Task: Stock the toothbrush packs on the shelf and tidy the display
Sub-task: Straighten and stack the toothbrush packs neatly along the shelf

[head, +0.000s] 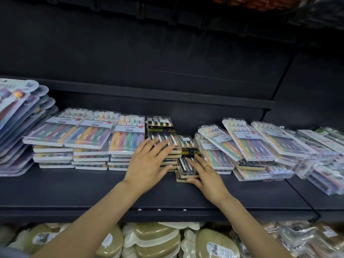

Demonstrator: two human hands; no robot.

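Where the dark shelf (74, 190) runs across, three neat stacks of pastel packs (87, 138) at 9 o'clock, topped with clear lids and white labels, each roughly four or five deep. At centre, two stacks of black-and-gold packs: a taller stack (162, 131) and, just beside it at 3 o'clock, a lower stack (188, 164) sitting nearer the shelf's front edge. Dark handles and white stripes visible through clear fronts, gold-coloured trays beneath.

Two bare hands, no more. Left hand (149, 161) laid flat on the taller stack, fingers straight and spread, thumb against the stack's front edge; grip apart, clamping nothing. Right hand (208, 175) laid on the lower stack, fingers straight along its top, thumb pressed to the front edge; grip likewise apart. Gold ring (207, 166) on one right finger.

From 2 to 3 o'clock, a jumbled heap of pastel packs (247, 146), tilted and overlapping, touching the lower stack's right side and crowding it. Farther right, blurred clear packets (320, 164), count impossible to tell. At far 9 o'clock, a slanted pile of carded packs (16, 116). Below, at 6 o'clock, olive-green items in clear shells (152, 243).
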